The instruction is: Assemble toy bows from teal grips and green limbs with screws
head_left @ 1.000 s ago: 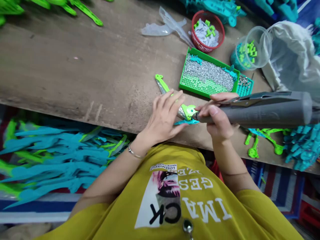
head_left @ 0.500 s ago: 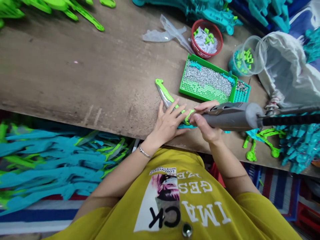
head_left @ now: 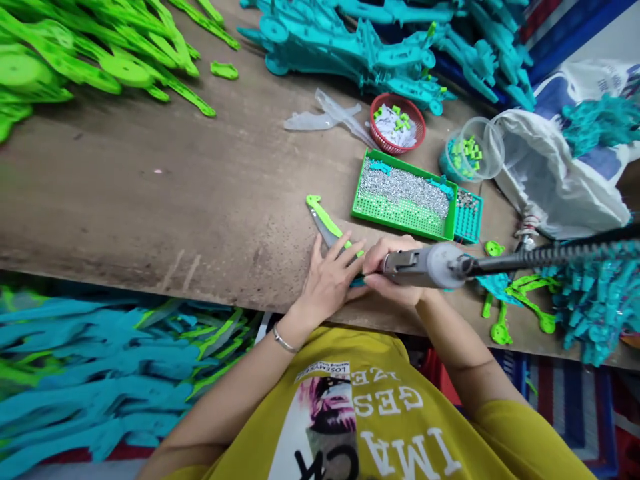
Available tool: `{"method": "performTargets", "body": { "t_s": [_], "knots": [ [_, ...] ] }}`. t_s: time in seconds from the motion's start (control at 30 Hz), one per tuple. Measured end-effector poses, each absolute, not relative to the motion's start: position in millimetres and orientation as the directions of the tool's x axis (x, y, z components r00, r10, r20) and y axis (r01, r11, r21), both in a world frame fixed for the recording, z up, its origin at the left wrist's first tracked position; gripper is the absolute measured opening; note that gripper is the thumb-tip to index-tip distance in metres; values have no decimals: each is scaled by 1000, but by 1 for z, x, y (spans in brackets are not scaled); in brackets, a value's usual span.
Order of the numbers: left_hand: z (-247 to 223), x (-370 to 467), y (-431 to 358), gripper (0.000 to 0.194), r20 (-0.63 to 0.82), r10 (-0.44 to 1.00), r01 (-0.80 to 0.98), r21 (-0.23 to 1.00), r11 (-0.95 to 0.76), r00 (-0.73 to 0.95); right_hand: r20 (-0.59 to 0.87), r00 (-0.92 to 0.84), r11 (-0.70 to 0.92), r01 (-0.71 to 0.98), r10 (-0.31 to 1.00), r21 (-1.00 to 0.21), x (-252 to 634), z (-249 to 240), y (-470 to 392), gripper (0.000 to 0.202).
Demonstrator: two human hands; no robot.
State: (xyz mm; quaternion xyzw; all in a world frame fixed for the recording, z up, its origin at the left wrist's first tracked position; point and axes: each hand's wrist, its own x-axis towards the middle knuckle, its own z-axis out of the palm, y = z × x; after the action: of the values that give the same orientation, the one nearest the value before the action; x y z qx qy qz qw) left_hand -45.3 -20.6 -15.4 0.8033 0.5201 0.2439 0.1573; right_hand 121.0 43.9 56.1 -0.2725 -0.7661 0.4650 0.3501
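My left hand (head_left: pixel 327 280) lies flat with fingers spread over a bright green and grey plastic piece (head_left: pixel 326 225), pressing it on the table. The piece's hooked green end sticks out beyond my fingertips; its near end is hidden under the hands. A bit of teal plastic (head_left: pixel 357 282) shows beneath, between the hands. My right hand (head_left: pixel 395 280) is closed around a grey power screwdriver (head_left: pixel 425 265) with a dark coiled cord. The tool's tip is hidden by my fingers, close beside my left hand.
A green tray (head_left: pixel 360 200) of small silvery screws lies beyond my hands, beside a teal tray (head_left: pixel 473 223). Behind are a red basket (head_left: pixel 384 143) and a clear tub (head_left: pixel 493 150). Green parts (head_left: pixel 125 67) and teal parts (head_left: pixel 320 50) are heaped at the back; more parts (head_left: pixel 110 360) lie at lower left.
The view has shifted, so the table and trays sit lower in the picture. The screwdriver appears shorter, its rear end pointing more toward me. My left hand stays on the plastic piece.
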Motion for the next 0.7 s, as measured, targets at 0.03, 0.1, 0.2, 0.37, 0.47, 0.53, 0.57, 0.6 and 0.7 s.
{"method": "performTargets", "body": {
  "t_s": [0.03,0.1,0.2,0.37,0.47,0.53,0.57,0.6,0.7],
  "knots": [
    [-14,-45,-21,52,233,908,761,496,-418,347,316,-622,417,19,717,-909,120,61,49,20],
    [-10,-44,-21,57,241,899,766,470,-439,367,427,-506,421,-134,749,-897,118,67,63,18],
    [-2,-36,-25,64,231,893,789,418,-449,386,513,-76,492,-193,855,-849,113,64,89,20],
    [0,-10,-36,58,296,841,798,285,-530,453,423,136,429,-16,896,-903,109,43,123,31],
    [-6,0,-39,50,344,824,820,204,-534,451,400,133,404,-6,907,-915,110,33,129,31],
    [-8,2,-39,48,356,824,831,185,-524,440,396,131,403,-33,909,-915,110,30,129,29],
    [-8,3,-39,48,364,822,832,182,-524,438,393,133,401,-40,910,-915,110,29,130,29],
    [-9,2,-39,48,374,819,832,180,-525,435,389,136,398,-42,911,-917,110,28,130,28],
    [-10,2,-38,46,395,812,831,179,-526,429,386,133,392,-23,913,-920,109,25,133,28]
  ]
}}
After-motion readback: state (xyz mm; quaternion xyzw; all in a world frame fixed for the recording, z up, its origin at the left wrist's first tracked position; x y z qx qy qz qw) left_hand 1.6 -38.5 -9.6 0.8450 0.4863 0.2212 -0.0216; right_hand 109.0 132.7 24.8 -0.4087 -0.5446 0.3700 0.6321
